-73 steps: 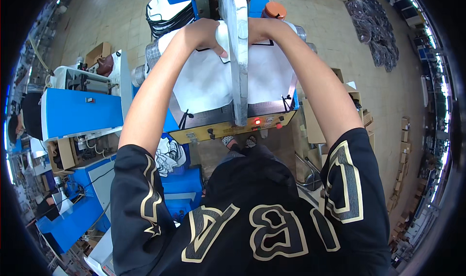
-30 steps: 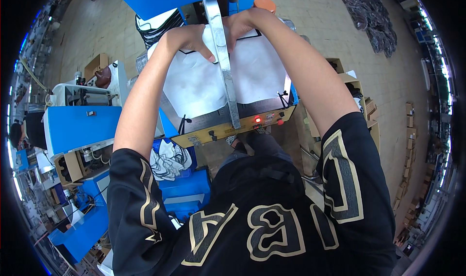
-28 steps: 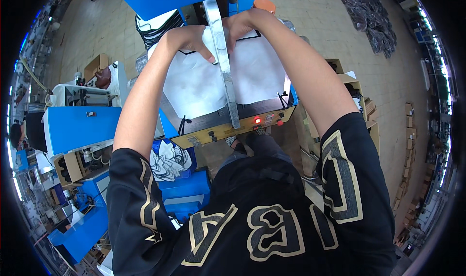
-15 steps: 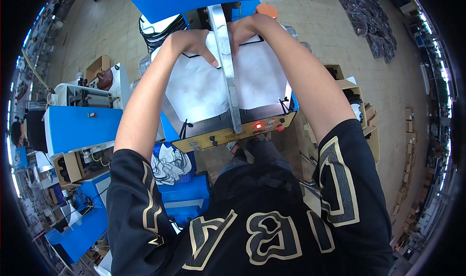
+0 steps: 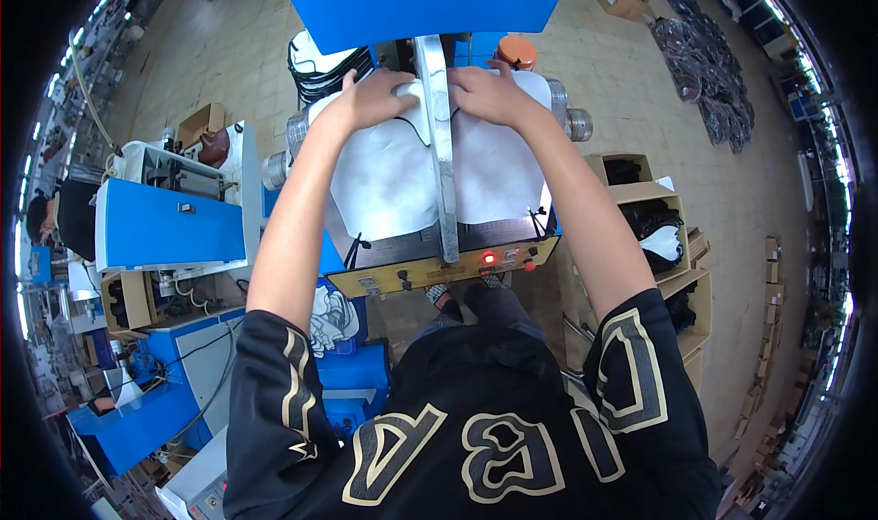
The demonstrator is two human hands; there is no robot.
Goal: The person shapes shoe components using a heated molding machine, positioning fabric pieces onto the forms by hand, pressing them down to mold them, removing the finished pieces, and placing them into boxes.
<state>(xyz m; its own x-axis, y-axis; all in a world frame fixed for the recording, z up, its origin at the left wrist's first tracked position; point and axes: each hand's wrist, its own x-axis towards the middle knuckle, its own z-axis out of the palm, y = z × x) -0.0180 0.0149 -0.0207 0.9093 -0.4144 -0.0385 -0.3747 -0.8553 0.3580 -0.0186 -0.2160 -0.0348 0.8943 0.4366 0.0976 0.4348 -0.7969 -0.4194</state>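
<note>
My left hand [image 5: 373,101] grips the edge of a white, dark-edged piece [image 5: 420,127], with a finger above it and the thumb across it. This piece lies left of an upright metal bar [image 5: 443,172]. On the bar's other side, my right hand [image 5: 492,96] rests with its fingers stretched toward the bar. A dark edge shows below its fingertips; what lies under them is hidden. White sheets, a left one [image 5: 384,186] and a right one [image 5: 498,177], cover the machine's bed beneath my hands.
A blue machine head [image 5: 430,8] overhangs the far side. Stacked white dark-edged pieces [image 5: 325,67] stand at the back left, an orange round tub [image 5: 517,52] at the back right. A red light [image 5: 489,257] glows on the front panel. Cardboard boxes [image 5: 654,191] stand at right.
The head view has shifted. My right hand has turned flatter, fingers toward the bar. More of the white dark-edged piece shows beside my left hand.
</note>
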